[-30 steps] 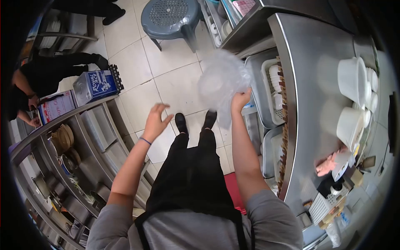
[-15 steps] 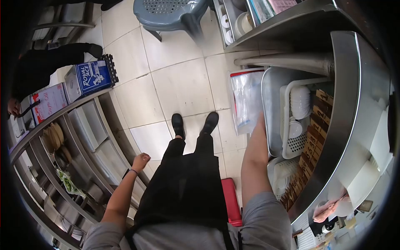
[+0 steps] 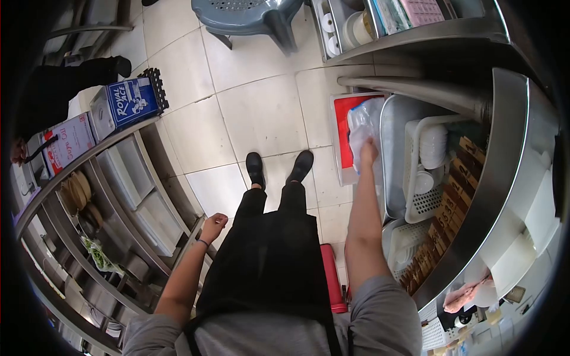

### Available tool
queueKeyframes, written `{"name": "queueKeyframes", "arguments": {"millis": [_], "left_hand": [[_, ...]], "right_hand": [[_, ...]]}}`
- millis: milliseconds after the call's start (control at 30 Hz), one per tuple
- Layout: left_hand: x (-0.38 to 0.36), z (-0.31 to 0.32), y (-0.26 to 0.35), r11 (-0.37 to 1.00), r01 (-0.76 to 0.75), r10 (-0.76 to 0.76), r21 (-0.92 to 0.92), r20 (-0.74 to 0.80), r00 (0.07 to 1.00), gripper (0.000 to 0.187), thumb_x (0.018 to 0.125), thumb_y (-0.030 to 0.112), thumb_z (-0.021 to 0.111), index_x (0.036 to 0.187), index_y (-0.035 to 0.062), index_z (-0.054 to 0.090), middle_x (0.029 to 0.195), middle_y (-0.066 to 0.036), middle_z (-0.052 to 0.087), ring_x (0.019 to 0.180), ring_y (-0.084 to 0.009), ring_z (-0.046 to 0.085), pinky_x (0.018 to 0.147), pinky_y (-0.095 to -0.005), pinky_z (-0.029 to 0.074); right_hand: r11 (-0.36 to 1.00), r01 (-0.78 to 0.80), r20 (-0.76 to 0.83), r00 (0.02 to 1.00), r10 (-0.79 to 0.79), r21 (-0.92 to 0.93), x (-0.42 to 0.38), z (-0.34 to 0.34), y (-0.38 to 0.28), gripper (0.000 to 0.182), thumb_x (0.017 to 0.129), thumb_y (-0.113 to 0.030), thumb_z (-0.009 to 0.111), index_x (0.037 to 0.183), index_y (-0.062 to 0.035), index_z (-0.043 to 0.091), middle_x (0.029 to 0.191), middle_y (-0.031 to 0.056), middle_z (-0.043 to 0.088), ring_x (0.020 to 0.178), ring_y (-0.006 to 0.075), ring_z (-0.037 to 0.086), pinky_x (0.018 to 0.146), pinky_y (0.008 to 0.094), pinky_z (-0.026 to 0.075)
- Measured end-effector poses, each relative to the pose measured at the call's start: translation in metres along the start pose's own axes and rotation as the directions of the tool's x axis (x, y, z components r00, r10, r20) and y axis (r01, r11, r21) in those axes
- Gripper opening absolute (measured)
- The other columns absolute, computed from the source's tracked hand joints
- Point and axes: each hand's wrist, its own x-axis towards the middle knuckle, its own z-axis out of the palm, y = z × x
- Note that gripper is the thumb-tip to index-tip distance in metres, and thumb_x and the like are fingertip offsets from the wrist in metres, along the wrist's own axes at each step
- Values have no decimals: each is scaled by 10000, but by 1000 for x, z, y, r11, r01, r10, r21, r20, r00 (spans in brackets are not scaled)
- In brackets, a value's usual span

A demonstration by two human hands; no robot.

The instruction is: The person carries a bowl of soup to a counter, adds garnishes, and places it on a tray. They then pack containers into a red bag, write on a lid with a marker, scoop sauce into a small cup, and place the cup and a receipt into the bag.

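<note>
Tiles (image 3: 261, 113), "ROYAL ACE" tin (image 3: 130, 102) — right hand (image 3: 369, 153) grips plastic (image 3: 360, 121), empty left hand (image 3: 214, 227) curls closed.

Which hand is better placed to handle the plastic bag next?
Right, I'd say: the right hand is already at the plastic bag; the left hand is well apart from it, across the body.

Stool (image 3: 252, 15), 12 o'clock: glossy grey plastic.
Floor tiles (image 3: 255, 118): smooth, glossy.
Counter edge (image 3: 507, 178), 3 o'clock: shiny metal.
Apron (image 3: 261, 267): matt black cloth.
</note>
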Motion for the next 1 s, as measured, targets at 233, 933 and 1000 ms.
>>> {"name": "queueKeyframes", "arguments": {"millis": [233, 933, 1000], "left_hand": [[-2, -8, -3, 997, 7, -2, 76, -56, 998, 261, 808, 266, 574, 861, 13, 608, 688, -89, 611, 588, -151, 596, 566, -280, 470], [3, 3, 5, 998, -23, 23, 54, 7, 1000, 241, 826, 252, 571, 901, 24, 597, 708, -47, 583, 634, -108, 577, 552, -245, 454], [-3, 4, 14, 998, -41, 41, 53, -8, 999, 237, 812, 245, 581, 881, 19, 603, 707, -68, 603, 635, -134, 591, 575, -265, 464]], "right_hand": [[947, 311, -82, 949, -304, 84, -9, 20, 13, 257, 848, -114, 449, 1062, -31, 565, 935, 200, 602, 866, 356, 568, 798, 380, 433], [402, -65, -137, 880, 455, 913, -23, 10, 17, 172, 728, -123, 609, 846, -17, 543, 823, 93, 575, 766, 224, 544, 730, 331, 426], [556, 26, -278, 885, 374, 831, -30, 11, 38, 68, 766, -56, 539, 818, -13, 535, 754, 65, 560, 693, 200, 520, 697, 309, 416]]}}
